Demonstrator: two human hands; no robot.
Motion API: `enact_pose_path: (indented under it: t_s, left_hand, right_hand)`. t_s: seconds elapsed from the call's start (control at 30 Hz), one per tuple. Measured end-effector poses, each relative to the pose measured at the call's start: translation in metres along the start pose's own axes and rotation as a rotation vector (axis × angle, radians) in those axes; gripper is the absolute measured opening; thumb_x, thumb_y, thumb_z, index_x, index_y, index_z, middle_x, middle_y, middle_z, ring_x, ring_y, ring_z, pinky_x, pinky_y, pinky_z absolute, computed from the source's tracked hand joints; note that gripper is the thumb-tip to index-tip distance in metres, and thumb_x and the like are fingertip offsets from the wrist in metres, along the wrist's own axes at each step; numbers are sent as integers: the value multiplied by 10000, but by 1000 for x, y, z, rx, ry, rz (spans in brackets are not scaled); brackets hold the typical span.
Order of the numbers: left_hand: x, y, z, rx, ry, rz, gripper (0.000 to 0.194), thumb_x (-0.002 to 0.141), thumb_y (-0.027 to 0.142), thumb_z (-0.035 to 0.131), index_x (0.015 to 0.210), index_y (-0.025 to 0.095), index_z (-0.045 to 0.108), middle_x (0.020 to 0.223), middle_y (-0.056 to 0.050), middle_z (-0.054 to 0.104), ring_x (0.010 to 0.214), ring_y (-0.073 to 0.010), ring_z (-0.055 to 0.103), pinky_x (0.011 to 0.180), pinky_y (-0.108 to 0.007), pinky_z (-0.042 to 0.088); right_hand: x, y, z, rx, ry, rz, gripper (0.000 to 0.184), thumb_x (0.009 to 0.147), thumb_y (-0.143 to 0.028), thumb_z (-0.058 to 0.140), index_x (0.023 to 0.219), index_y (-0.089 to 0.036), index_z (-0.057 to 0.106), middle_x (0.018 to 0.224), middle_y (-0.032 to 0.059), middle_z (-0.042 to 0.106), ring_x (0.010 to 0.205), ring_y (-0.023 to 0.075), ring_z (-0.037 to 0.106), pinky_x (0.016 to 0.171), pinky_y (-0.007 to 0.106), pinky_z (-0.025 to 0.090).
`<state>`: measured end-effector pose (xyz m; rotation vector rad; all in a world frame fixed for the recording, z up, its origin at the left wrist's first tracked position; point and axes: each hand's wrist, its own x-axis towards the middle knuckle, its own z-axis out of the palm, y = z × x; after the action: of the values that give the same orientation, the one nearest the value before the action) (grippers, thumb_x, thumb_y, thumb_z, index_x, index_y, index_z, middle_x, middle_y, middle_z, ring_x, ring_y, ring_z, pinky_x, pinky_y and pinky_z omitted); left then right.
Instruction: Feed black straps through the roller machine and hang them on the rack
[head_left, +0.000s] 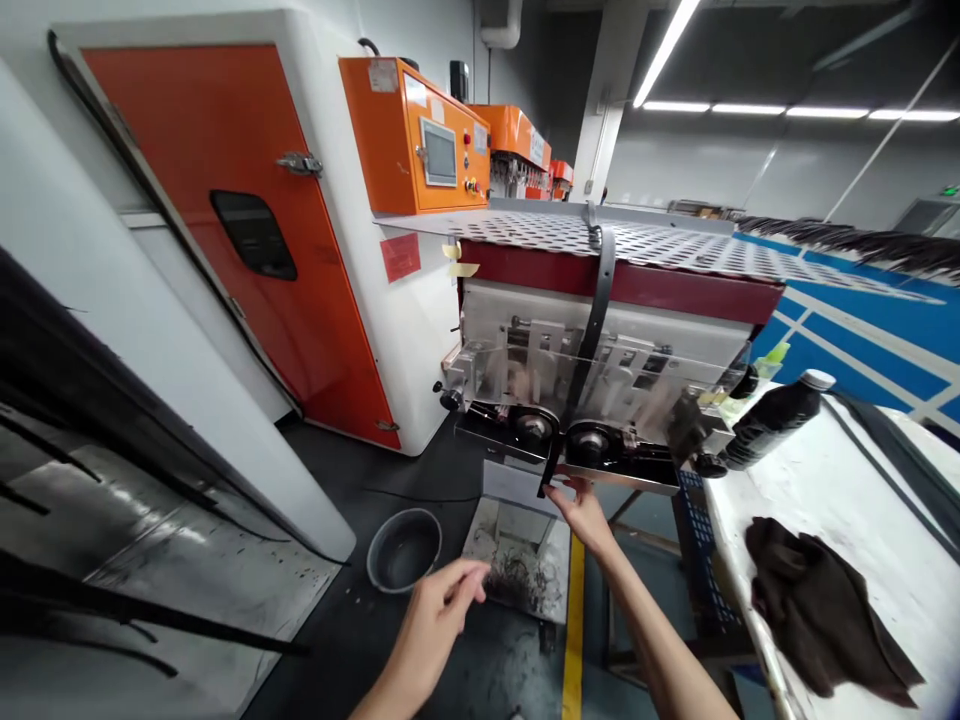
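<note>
Black strap (pixel 594 310): at 12 o'clock, it drapes over the edge of the perforated steel table (pixel 600 235), then drops down the clear guard (pixel 600 375) to the gap between the twin rollers (pixel 534 432).

Right hand (pixel 581 510): a narrow pinch, shut on the strap's lower end just below the rollers; that grip appears to keep the end taut and aligned with the gap.

Left hand (pixel 442 610): at 6 o'clock, empty and half open, with curled fingers near, not touching, the dark shavings (pixel 514 582) in a white scrap tray (pixel 517 570).

Nearby: a grey bowl (pixel 403 550) sits on the floor at 7 o'clock, apparently set low to catch scraps. At 4 o'clock, a dark bottle (pixel 772 425) and brown cloth (pixel 817 610) lie on a white bench (pixel 817 490), within reach of the machine.

Hidden: parts behind the scuffed guard are hard to make out, and dark strips at 9 o'clock run out of frame.
</note>
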<state>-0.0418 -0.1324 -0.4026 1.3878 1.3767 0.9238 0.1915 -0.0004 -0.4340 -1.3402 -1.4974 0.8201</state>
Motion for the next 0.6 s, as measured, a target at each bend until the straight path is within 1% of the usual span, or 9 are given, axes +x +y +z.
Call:
enact_pose_path:
  t_s: [0.03, 0.1, 0.2, 0.3, 0.4, 0.47, 0.53, 0.6]
  left_hand:
    - [-5, -10, 2, -2, 2, -29, 393, 880, 522, 465, 980, 213, 685, 767, -6, 616, 533, -116, 438, 549, -283, 355]
    - [-12, -24, 4, -3, 8, -60, 393, 871, 523, 470, 957, 208, 689, 748, -4, 614, 520, -117, 444, 553, -289, 354]
    - [-15, -36, 8, -1, 12, -78, 406, 867, 510, 464, 941, 177, 684, 745, -16, 624, 495, -103, 442, 548, -283, 356]
    - [-9, -43, 16, -17, -4, -111, 410, 854, 503, 472, 962, 163, 672, 766, -32, 632, 523, -107, 467, 532, -268, 350]
    - [0, -45, 29, -111, -67, -225, 421, 780, 488, 561, 1026, 157, 649, 833, -56, 636, 681, -161, 549, 526, -253, 369]
    - [6, -43, 38, -219, -131, -320, 418, 719, 438, 630, 1031, 160, 641, 890, -60, 637, 823, -189, 578, 599, -258, 415]
    - [11, -39, 47, -305, -175, -382, 359, 684, 375, 652, 979, 170, 645, 918, -46, 629, 905, -192, 575, 697, -274, 439]
    - [14, -35, 56, -329, -183, -399, 262, 666, 331, 640, 876, 175, 643, 890, -29, 613, 919, -188, 565, 742, -287, 435]
  right_hand:
    - [1, 1, 2, -8, -4, -4, 277, 767, -418, 633, 953, -216, 658, 1072, 95, 689, 1061, 306, 603, 913, 407, 453]
    - [1, 2, 4, -25, -13, -11, 201, 756, -383, 632, 871, -219, 651, 993, 80, 693, 1013, 295, 607, 902, 393, 444]
    - [-6, 7, 5, -39, -26, 0, 165, 731, -354, 632, 811, -210, 637, 943, 75, 671, 960, 280, 597, 872, 373, 433]
    - [-24, 13, 6, -15, -75, 51, 157, 693, -338, 652, 760, -199, 622, 872, 61, 649, 922, 260, 577, 857, 350, 417]
    - [-52, 15, 11, 72, -201, 168, 158, 692, -339, 646, 679, -193, 588, 700, 19, 610, 751, 205, 566, 732, 301, 423]
    - [-72, 13, 15, 153, -290, 260, 190, 712, -348, 629, 633, -191, 556, 622, -4, 577, 651, 166, 537, 649, 271, 405]
    - [-89, 8, 18, 227, -337, 335, 223, 722, -352, 625, 604, -191, 526, 597, -16, 560, 615, 143, 515, 615, 252, 385]
    - [-101, 3, 20, 278, -345, 391, 241, 710, -348, 640, 583, -190, 511, 578, -26, 545, 599, 128, 493, 598, 242, 364]
